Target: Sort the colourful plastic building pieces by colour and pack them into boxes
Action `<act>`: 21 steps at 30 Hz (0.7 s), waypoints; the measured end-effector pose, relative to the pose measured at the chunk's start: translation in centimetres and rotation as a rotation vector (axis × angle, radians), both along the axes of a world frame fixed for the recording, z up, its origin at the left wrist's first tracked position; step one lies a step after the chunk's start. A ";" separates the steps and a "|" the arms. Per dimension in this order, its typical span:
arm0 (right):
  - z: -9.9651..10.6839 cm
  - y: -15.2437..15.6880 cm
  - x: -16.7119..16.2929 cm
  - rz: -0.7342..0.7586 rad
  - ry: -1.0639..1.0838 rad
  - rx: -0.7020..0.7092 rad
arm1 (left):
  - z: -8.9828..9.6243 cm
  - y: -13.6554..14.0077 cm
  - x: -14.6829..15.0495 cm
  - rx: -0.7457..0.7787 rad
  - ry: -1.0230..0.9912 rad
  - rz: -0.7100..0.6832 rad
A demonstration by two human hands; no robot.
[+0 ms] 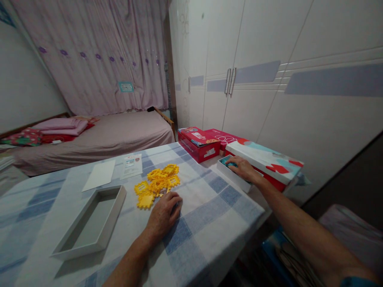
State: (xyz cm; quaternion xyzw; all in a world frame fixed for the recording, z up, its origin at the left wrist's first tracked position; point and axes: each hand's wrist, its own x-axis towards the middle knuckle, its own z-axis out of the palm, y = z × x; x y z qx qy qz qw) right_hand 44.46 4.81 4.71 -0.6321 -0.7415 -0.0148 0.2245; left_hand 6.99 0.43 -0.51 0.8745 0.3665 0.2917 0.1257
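My left hand [166, 211] rests on the checked tablecloth with its fingers curled in, right beside a pile of yellow plastic building pieces [160, 181] with notched edges. Whatever its fingers may hold is hidden under them. Off to the right, my right hand [243, 169] reaches into a narrow white box [231, 177] at the table's edge. Its bent fingers close over blue plastic pieces [229, 161] inside, though the fingertips are partly hidden. On the left lies an open grey-white tray-like box [115, 211] with nothing in it.
Behind the pile lie a white sheet [99, 175] and a printed leaflet [131, 166]. A red box [197, 144] and a long white-and-red patterned box [265, 155] stand along the back right. Beyond are a bed [119, 131] and a white wardrobe [257, 52].
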 end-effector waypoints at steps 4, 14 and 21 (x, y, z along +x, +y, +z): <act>0.2 -0.1 -0.5 -0.108 -0.048 -0.033 | 0.1 -0.1 0.0 -0.005 0.008 0.005; 0.9 -4.4 -2.7 -0.069 0.209 0.286 | 0.3 -0.2 -0.1 -0.010 0.032 0.006; -3.1 -11.8 -8.6 0.036 0.437 0.263 | 3.4 -1.2 -2.9 0.019 0.154 0.268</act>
